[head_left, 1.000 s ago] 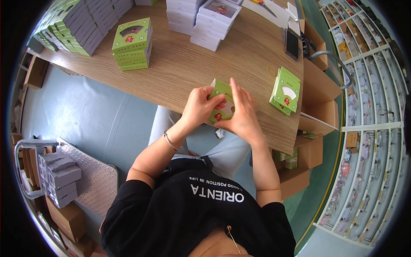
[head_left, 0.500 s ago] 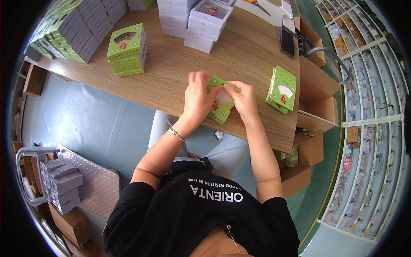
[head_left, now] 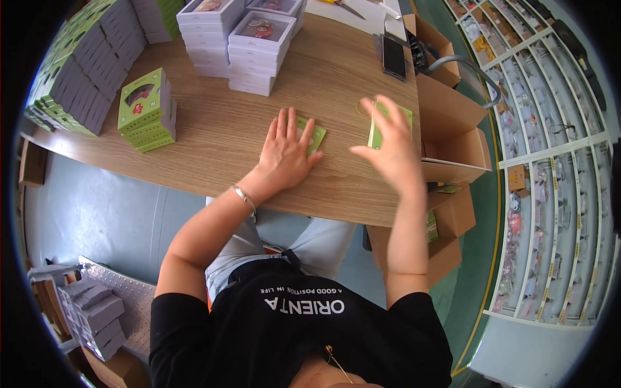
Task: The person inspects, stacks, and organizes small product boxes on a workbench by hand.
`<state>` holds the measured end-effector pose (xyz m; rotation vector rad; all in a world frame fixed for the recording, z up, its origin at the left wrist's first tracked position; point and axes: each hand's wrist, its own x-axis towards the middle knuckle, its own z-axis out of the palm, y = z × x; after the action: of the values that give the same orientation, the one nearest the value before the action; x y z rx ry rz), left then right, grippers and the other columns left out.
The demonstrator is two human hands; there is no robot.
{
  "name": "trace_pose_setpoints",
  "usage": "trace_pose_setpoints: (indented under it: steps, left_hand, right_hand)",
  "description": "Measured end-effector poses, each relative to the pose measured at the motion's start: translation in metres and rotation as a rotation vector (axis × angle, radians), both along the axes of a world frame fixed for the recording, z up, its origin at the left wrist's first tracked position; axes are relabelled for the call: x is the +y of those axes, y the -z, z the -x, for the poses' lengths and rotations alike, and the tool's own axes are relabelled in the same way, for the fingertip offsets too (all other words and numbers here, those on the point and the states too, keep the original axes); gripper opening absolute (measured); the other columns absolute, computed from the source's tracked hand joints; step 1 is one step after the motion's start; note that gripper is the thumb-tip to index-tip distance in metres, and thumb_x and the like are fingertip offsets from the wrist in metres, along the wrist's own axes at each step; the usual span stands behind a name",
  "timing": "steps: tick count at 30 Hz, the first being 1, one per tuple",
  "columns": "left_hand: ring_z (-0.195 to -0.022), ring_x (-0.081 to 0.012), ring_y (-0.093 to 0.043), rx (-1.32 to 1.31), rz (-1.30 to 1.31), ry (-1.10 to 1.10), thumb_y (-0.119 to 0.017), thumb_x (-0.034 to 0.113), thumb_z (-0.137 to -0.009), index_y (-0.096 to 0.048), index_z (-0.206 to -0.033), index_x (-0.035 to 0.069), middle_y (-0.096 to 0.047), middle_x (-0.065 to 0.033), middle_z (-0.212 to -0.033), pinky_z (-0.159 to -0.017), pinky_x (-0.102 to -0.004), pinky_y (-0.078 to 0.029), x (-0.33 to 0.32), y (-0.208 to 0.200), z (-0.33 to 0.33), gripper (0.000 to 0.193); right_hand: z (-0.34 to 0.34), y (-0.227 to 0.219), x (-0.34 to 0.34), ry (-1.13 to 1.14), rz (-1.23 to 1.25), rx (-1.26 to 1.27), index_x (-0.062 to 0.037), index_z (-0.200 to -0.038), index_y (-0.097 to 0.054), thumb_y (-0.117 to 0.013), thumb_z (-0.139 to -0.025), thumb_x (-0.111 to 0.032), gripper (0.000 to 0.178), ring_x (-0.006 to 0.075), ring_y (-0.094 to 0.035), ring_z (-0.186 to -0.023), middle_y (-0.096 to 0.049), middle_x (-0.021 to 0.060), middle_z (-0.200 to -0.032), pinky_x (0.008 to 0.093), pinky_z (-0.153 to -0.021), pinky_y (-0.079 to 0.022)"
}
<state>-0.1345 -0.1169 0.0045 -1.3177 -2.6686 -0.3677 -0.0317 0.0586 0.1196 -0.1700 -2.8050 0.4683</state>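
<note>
My left hand (head_left: 283, 152) presses flat, fingers stretched, on a green card sleeve (head_left: 317, 137) lying on the wooden table. Most of that sleeve is covered by the palm. Over a small pile of flat green card sleeves (head_left: 405, 115) at the table's right side hovers my right hand (head_left: 396, 152), its thumb and fingers spread apart. It partly hides the pile, and whether the fingertips touch it I cannot tell. To the left stands a short stack of green boxes (head_left: 143, 110) with cut-out windows.
Stacks of white window boxes (head_left: 257, 55) stand at the back, with rows of green-and-grey boxes (head_left: 84, 61) on the far left. A black phone (head_left: 393, 57) lies at the back right. Open cardboard cartons (head_left: 446, 123) adjoin the right edge. A loaded trolley (head_left: 139, 310) is at lower left.
Both hands held the green sleeve between them; now it lies flat under my left palm. My right hand has let go and moved right to the pile. The whole view has shifted.
</note>
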Motion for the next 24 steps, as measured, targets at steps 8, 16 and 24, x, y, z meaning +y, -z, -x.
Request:
trace_pose_setpoints:
  steps: [8,16,24]
  left_hand:
    - [-0.140,-0.0363,-0.029,0.108,-0.111,-0.019,-0.043,0.044,-0.098,-0.037,-0.143,0.001,-0.034,-0.0252,-0.147,-0.115,-0.0454,-0.024,0.075,-0.003,0.082,0.062]
    - [-0.111,-0.0296,-0.056,-0.311,-0.830,0.210,-0.056,0.004,-0.090,-0.049,-0.131,0.001,-0.056,-0.0173,-0.120,-0.093,-0.0384,-0.048,0.031,-0.041,-0.006,0.041]
    - [-0.078,-0.0164,-0.059,-0.780,-1.020,-0.100,-0.063,0.005,-0.088,-0.063,-0.116,-0.001,-0.059,-0.0089,-0.092,-0.072,-0.0277,-0.049,-0.052,-0.035,-0.050,0.028]
  right_hand:
    - [0.007,0.008,0.092,-0.035,-0.055,-0.501,-0.0200,-0.151,-0.027,-0.091,-0.046,-0.028,0.123,0.0350,-0.028,-0.140,-0.031,0.0199,-0.151,0.0439,-0.119,-0.018]
    - [-0.018,-0.015,0.033,-0.043,-0.052,-0.063,-0.0139,-0.148,-0.030,-0.088,-0.053,-0.023,0.112,0.0350,-0.040,-0.129,-0.039,0.0172,-0.140,0.0454,-0.112,-0.029]
    - [-0.019,0.041,-0.057,-0.258,-0.047,-0.053,-0.0018,-0.147,-0.024,-0.091,-0.052,-0.032,0.121,0.0335,-0.046,-0.118,-0.046,0.0165,-0.123,0.0463,-0.107,-0.031]
